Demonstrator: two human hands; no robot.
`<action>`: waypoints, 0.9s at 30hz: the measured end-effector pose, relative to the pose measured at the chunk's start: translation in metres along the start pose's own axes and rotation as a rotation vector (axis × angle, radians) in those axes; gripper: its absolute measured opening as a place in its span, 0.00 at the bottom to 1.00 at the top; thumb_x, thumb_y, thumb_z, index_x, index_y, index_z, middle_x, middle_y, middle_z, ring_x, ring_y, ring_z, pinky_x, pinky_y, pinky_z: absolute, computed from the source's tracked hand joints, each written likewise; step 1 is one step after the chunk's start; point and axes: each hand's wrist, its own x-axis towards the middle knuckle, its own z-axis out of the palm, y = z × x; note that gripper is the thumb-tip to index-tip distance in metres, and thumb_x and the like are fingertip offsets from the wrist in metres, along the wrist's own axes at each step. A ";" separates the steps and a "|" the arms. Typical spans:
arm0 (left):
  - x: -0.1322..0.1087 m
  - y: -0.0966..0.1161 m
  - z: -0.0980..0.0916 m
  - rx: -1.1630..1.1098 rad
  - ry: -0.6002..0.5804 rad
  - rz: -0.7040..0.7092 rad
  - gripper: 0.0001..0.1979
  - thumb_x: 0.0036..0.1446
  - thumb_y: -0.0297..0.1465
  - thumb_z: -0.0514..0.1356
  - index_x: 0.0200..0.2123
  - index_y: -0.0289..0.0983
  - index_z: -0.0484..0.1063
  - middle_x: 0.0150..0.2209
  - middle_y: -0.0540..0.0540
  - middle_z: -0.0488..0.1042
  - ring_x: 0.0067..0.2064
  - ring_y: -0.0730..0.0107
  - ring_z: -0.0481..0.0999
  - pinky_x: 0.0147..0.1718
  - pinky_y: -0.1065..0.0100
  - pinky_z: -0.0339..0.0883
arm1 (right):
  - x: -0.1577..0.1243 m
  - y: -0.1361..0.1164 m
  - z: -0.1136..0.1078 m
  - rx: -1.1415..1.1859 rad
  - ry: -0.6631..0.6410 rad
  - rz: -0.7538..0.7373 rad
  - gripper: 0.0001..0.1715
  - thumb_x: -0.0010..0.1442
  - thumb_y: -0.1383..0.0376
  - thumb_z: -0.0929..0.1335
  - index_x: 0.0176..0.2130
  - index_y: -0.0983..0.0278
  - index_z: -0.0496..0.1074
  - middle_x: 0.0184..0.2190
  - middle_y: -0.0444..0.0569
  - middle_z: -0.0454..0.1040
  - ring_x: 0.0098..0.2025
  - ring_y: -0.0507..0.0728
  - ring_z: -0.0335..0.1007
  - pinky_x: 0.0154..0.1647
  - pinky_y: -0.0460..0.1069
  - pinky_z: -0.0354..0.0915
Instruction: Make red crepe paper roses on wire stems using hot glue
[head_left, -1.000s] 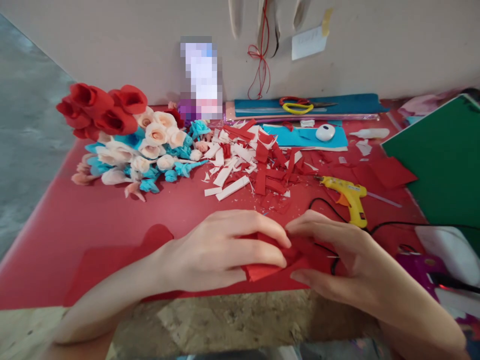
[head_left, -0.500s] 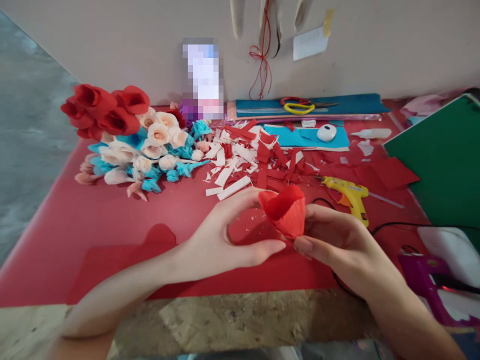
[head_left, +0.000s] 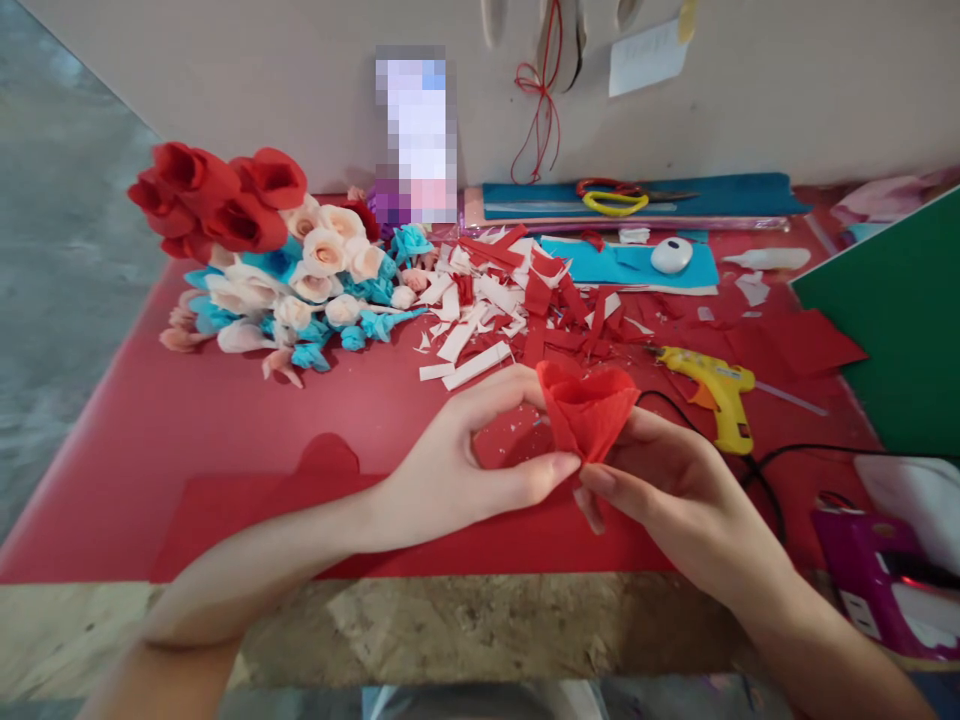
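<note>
Between my two hands, above the front part of the table, is a red paper flower (head_left: 587,408) with its cupped petals facing up. My left hand (head_left: 480,450) curls round its left side, the thumb pressed at the base and the fingertips hidden behind the petals. On the other side my right hand (head_left: 667,480) pinches the base between thumb and fingers. Below my left wrist lies a flat sheet of red paper (head_left: 247,510), and a rounded red paper piece (head_left: 330,455) shows just beyond it.
Finished paper flowers (head_left: 300,270) are heaped at the back left. Red and white paper scraps (head_left: 495,300) spread across the middle. A yellow glue gun (head_left: 712,390) with a cord lies to the right, scissors (head_left: 615,198) behind. A green board (head_left: 900,330) and purple power strip (head_left: 870,570) stand right.
The red flower has turned so that its opening and overlapping petals show more. My left thumb has come in against its base. The camera view has shifted slightly.
</note>
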 end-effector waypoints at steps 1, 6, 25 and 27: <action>0.000 0.000 0.000 -0.008 0.003 -0.013 0.08 0.51 0.26 0.59 0.37 0.37 0.69 0.38 0.48 0.72 0.41 0.71 0.71 0.43 0.70 0.65 | 0.000 0.000 0.000 0.005 0.001 0.008 0.05 0.55 0.70 0.66 0.35 0.63 0.67 0.28 0.41 0.68 0.25 0.43 0.62 0.24 0.38 0.61; 0.000 0.003 0.000 -0.008 0.001 -0.048 0.06 0.52 0.26 0.58 0.35 0.37 0.69 0.38 0.49 0.72 0.41 0.71 0.69 0.41 0.70 0.63 | 0.000 0.000 0.002 0.003 -0.009 0.027 0.04 0.55 0.70 0.66 0.35 0.64 0.68 0.28 0.41 0.68 0.25 0.42 0.62 0.24 0.37 0.60; 0.000 0.001 0.003 0.062 -0.002 0.019 0.07 0.51 0.23 0.56 0.35 0.37 0.64 0.38 0.50 0.68 0.43 0.74 0.67 0.44 0.74 0.63 | -0.001 0.004 0.001 0.070 -0.021 0.041 0.05 0.56 0.71 0.65 0.36 0.62 0.67 0.29 0.41 0.68 0.25 0.44 0.64 0.24 0.38 0.66; 0.000 0.001 0.003 0.050 -0.007 0.013 0.07 0.52 0.23 0.56 0.36 0.37 0.65 0.38 0.49 0.68 0.41 0.73 0.68 0.43 0.73 0.63 | -0.001 0.004 0.002 0.071 -0.023 0.039 0.05 0.56 0.71 0.65 0.36 0.62 0.67 0.28 0.41 0.68 0.25 0.44 0.65 0.24 0.38 0.66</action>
